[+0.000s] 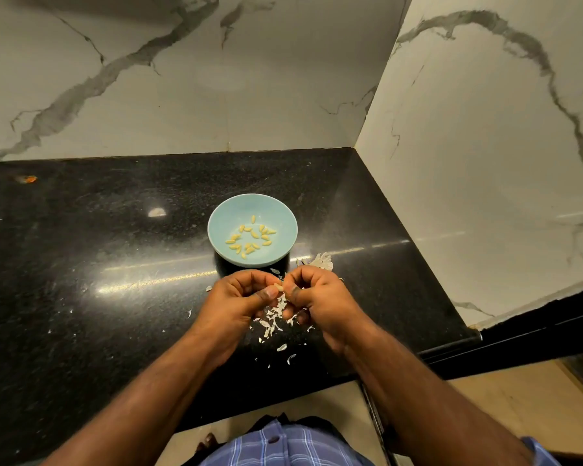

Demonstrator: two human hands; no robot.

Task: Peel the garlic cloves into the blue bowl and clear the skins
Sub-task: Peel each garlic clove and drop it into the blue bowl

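Item: clove (pixel 278 286), small and pale, being pinched between both hands just near of the bowl (pixel 216 227), above the counter (pixel 98 264). Left hand (pixel 238 297): fingers curling inward, thumb tip pressing the clove from the left. Right hand (pixel 317 294): fingers curling likewise, thumb and forefinger nipping at the clove's right end, seemingly working at the skin; how much skin is remaining on it cannot be told. Bowl: light blue, shallow, sitting on the black counter, holding some twenty peeled cloves (pixel 251 238) lying scattered across its floor. Skins (pixel 271 319): white papery flakes, lying thickest directly beneath the hands and thinning toward the near edge of the counter; a larger tuft of husk (pixel 322 261) is lying just right of the bowl, beside the right hand. Handling, as judged: the clove is looking light, firm and slightly slick once bare, so it is best gripped across its belly with one hand while the other is lifting skin from the tip; too much squeeze is risking a slip or a bruise. The skins are appearing featherweight, brittle and prone to drifting, so sweeping them together with a flat palm is likely suiting better than picking singly. Clearing is not yet done.
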